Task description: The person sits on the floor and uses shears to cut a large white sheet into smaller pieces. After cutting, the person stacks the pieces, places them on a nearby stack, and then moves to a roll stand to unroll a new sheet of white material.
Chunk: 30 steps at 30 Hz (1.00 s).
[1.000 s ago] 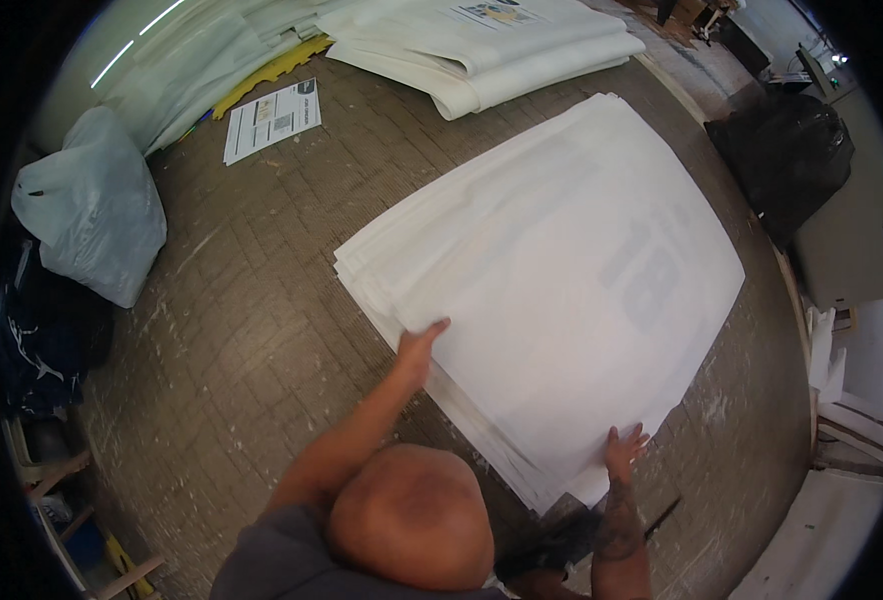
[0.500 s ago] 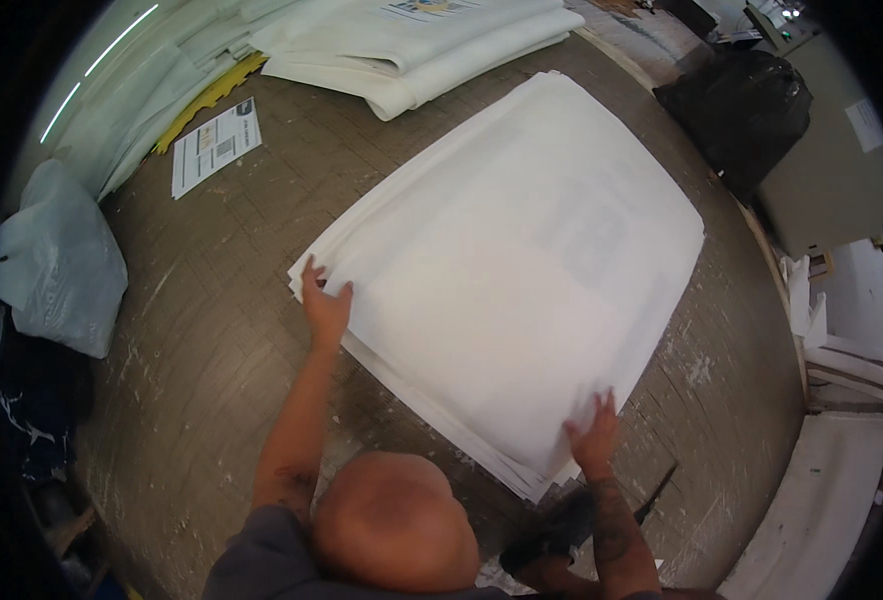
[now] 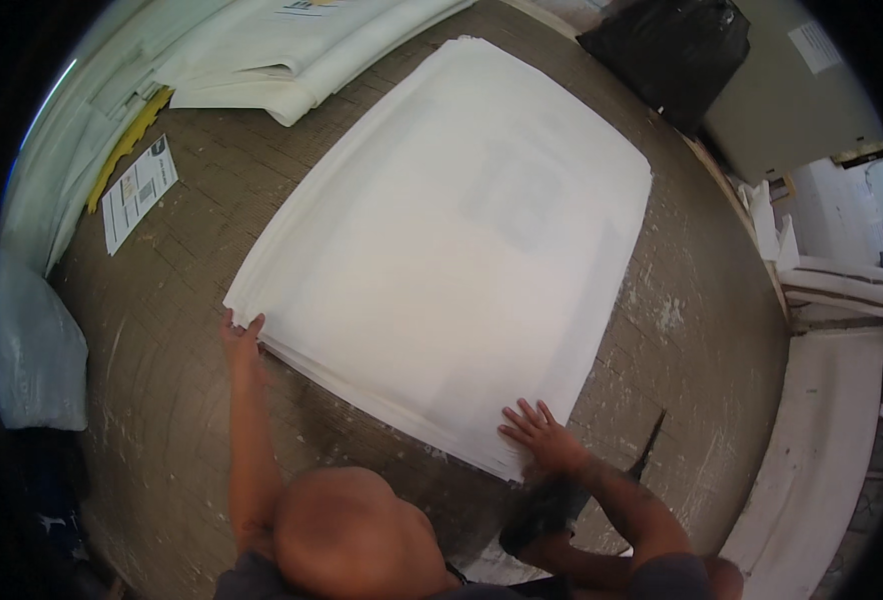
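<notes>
A large stack of thin white sheets (image 3: 442, 240) lies on the scuffed brown floor (image 3: 682, 400), with faint grey print showing through. At its near left corner my left hand (image 3: 244, 335) has thumb and fingers bent round the edge. My right hand (image 3: 537, 432) lies open near the near right corner, fingers spread on the top sheet. Between and below my arms are a head (image 3: 342, 530) and grey-clad shoulders. A dark shoe (image 3: 527, 525) and a thin dark object (image 3: 650, 445), which I cannot make out, are beside my right forearm.
Folded white material (image 3: 242, 85) lies beyond the stack. A printed paper (image 3: 140, 192) is by a yellow mat edge (image 3: 127, 145). A pale plastic bag (image 3: 37, 350) stands left. A black bag (image 3: 662, 55), grey cabinet (image 3: 782, 100) and white boards (image 3: 812, 420) line the right.
The stack and surroundings have shifted left in view. My left hand has slid to the stack's corner. My right hand has turned and now rests flat with fingers pointing more leftward.
</notes>
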### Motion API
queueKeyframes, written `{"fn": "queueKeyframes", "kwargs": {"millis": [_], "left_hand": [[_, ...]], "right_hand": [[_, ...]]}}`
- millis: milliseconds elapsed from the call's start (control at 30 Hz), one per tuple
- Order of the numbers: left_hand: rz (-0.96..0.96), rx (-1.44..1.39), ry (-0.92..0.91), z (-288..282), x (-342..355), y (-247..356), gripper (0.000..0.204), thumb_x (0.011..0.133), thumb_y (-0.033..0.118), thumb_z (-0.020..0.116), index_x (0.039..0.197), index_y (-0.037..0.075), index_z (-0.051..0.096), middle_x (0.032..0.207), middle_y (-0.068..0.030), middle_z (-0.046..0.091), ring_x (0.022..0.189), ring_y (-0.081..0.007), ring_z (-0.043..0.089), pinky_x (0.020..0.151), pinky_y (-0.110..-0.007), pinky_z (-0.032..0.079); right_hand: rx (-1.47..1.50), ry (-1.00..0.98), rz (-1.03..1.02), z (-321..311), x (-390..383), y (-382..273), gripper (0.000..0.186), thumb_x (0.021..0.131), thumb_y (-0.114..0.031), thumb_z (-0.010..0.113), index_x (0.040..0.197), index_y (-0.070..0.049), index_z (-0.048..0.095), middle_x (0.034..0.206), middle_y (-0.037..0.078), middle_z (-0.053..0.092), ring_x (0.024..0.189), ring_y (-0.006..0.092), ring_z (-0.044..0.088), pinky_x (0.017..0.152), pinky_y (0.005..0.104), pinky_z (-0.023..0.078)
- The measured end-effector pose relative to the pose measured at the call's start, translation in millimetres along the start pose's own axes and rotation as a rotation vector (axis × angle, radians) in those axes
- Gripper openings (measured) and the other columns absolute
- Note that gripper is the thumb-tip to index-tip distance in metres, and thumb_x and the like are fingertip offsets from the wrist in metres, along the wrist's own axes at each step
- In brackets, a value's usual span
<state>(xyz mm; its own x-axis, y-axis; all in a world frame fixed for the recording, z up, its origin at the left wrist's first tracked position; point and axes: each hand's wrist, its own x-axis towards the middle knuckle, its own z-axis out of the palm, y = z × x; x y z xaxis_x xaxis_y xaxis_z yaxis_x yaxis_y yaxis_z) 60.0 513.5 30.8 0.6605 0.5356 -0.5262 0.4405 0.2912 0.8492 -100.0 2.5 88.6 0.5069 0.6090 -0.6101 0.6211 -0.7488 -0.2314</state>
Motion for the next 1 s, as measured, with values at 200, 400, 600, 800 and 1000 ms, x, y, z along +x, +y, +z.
{"fn": "queueKeyframes", "kwargs": {"millis": [200, 400, 600, 800, 1000], "left_hand": [[0.183, 0.141, 0.202, 5, 27, 22, 0.076, 0.086, 0.006, 0.065, 0.149, 0.009, 0.023, 0.139, -0.0179, 0.043, 0.128, -0.0324, 0.042, 0.108, -0.044, 0.033], [0.989, 0.750, -0.134, 29, -24, 9, 0.058, 0.078, -0.002, 0.064, 0.132, 0.008, 0.047, 0.135, -0.0163, 0.045, 0.127, -0.0351, 0.042, 0.107, -0.045, 0.036], [1.057, 0.976, -1.341, 95, -159, -72, 0.062, 0.076, 0.018, 0.073, 0.134, 0.010, 0.050, 0.145, -0.0154, 0.040, 0.138, -0.0344, 0.032, 0.114, -0.047, 0.028], [1.130, 1.201, -1.246, 91, -200, -105, 0.076, 0.077, 0.028, 0.075, 0.142, 0.012, 0.039, 0.152, -0.0112, 0.032, 0.144, -0.0319, 0.022, 0.116, -0.047, 0.023], [0.922, 0.869, -1.020, 103, -201, -106, 0.050, 0.080, 0.023, 0.071, 0.126, 0.011, 0.056, 0.123, -0.0114, 0.060, 0.117, -0.0276, 0.055, 0.095, -0.046, 0.041]], "right_hand": [[-0.047, -0.072, -0.074, 8, 1, -1, 0.110, 0.064, -0.053, 0.077, 0.153, -0.025, 0.019, 0.161, 0.001, 0.011, 0.148, 0.0277, 0.009, 0.118, 0.0556, 0.016], [-0.040, -0.013, -0.108, 4, 1, 0, 0.109, 0.065, -0.049, 0.077, 0.154, -0.028, 0.018, 0.162, 0.001, 0.010, 0.148, 0.0262, 0.011, 0.117, 0.0559, 0.017], [-0.204, 0.111, -0.185, 14, 11, 13, 0.068, 0.079, -0.024, 0.066, 0.142, -0.020, 0.041, 0.156, 0.004, 0.026, 0.144, 0.0252, 0.025, 0.114, 0.0522, 0.028], [0.039, 0.449, -0.042, -18, 10, 29, 0.034, 0.065, 0.000, 0.060, 0.097, -0.012, 0.063, 0.096, 0.000, 0.064, 0.092, 0.0185, 0.060, 0.098, 0.0449, 0.040], [0.187, 0.791, 0.194, -81, 13, 34, 0.028, 0.058, 0.001, 0.065, 0.083, -0.013, 0.066, 0.082, -0.001, 0.065, 0.083, 0.0205, 0.060, 0.086, 0.0399, 0.041]]}}
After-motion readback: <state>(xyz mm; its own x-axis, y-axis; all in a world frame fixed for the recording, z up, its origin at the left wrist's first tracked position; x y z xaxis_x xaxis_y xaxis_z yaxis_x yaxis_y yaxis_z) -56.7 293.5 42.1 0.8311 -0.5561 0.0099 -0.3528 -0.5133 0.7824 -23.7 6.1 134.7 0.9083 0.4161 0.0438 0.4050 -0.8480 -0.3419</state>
